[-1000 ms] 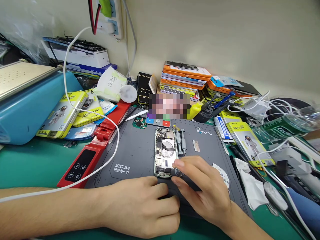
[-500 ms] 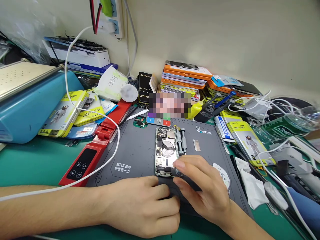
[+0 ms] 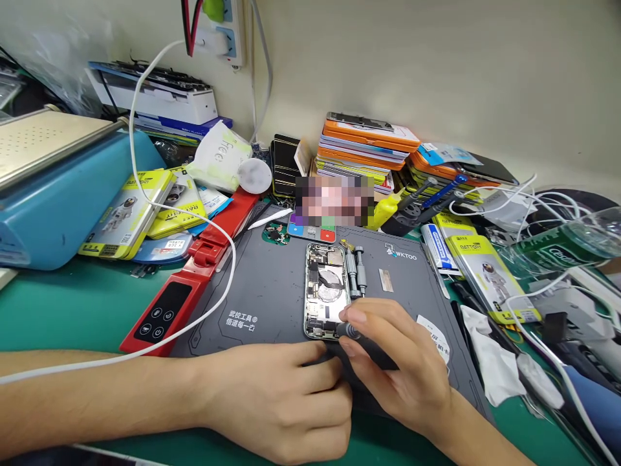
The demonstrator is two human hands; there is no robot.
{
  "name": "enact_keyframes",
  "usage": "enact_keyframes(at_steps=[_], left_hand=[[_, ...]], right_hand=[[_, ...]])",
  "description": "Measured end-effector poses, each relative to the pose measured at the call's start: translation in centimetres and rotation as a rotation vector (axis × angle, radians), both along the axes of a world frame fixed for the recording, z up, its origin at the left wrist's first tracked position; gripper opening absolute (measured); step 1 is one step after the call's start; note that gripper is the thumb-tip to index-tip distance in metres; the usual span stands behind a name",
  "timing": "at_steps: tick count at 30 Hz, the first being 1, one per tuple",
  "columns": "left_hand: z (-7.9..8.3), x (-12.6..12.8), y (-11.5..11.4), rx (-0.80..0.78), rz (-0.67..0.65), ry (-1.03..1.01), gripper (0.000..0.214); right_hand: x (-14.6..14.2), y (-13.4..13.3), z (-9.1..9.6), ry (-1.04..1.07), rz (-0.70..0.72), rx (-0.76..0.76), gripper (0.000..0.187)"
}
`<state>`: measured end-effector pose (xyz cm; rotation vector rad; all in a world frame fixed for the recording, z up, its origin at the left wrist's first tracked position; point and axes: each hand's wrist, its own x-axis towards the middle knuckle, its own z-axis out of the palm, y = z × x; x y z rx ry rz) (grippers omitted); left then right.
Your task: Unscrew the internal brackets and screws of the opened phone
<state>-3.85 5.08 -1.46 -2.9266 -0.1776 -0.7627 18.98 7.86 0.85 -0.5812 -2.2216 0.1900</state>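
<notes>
An opened phone (image 3: 328, 292) lies on the dark grey work mat (image 3: 276, 272), its circuit boards and round charging coil exposed. Between thumb and fingers, my right hand (image 3: 407, 353) grips a dark screwdriver (image 3: 376, 349) by its handle, just off the phone's lower right corner. The ringed end of the handle faces the phone. My left hand (image 3: 286, 398) rests curled at the mat's near edge, close to the right one. Its fingertips are hidden, so what they hold, if anything, cannot be made out. Two grey screwdrivers (image 3: 357, 272) lie along the phone's right side.
A red device with touch buttons (image 3: 162, 314) stands left of the mat, crossed by a white cable (image 3: 231, 272). Yellow battery boxes (image 3: 490, 275) and a plastic bottle (image 3: 557, 249) lie at right. Behind are a screwdriver holder (image 3: 407, 217) and stacked orange boxes (image 3: 363, 145).
The whole view has shifted slightly. My hands keep nearly the same pose, the right one still gripping the screwdriver beside the phone, the left one still curled.
</notes>
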Motion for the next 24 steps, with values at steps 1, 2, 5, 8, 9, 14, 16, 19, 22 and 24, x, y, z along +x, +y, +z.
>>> enact_keyframes(at_steps=[1,2,5,8,9,14,16,19,22,24], left_hand=[[-0.01,0.02,0.0,0.001,0.002,0.001,0.013],[-0.03,0.04,0.0,-0.001,0.002,0.001,0.014],[-0.04,0.13,-0.01,-0.022,-0.002,-0.004,0.015],[-0.02,0.19,-0.02,-0.044,-0.001,-0.007,0.016],[-0.02,0.19,-0.01,-0.045,0.001,-0.006,0.016],[-0.09,0.14,0.05,-0.034,-0.004,-0.009,0.017],[-0.11,0.14,0.06,-0.039,-0.006,-0.005,0.016],[-0.11,0.22,0.06,-0.04,0.007,-0.003,0.011],[-0.05,0.31,0.1,-0.04,0.015,-0.005,0.007],[0.0,0.35,0.15,-0.046,0.017,0.001,0.006]], right_hand=[[-0.01,0.0,0.01,0.001,0.004,-0.003,0.059],[-0.02,-0.01,0.01,-0.001,0.008,-0.007,0.06],[0.01,0.0,0.0,-0.009,0.025,-0.016,0.059],[0.09,0.06,-0.07,-0.005,0.053,-0.024,0.058],[0.11,0.08,-0.1,-0.004,0.06,-0.028,0.059],[0.19,0.14,-0.16,0.007,0.052,-0.051,0.065],[0.22,0.11,-0.13,0.007,0.044,-0.051,0.065],[0.24,0.06,-0.13,0.001,0.043,-0.046,0.06],[0.24,0.02,-0.23,-0.003,0.037,-0.047,0.058],[0.24,0.0,-0.31,-0.003,0.037,-0.054,0.059]])
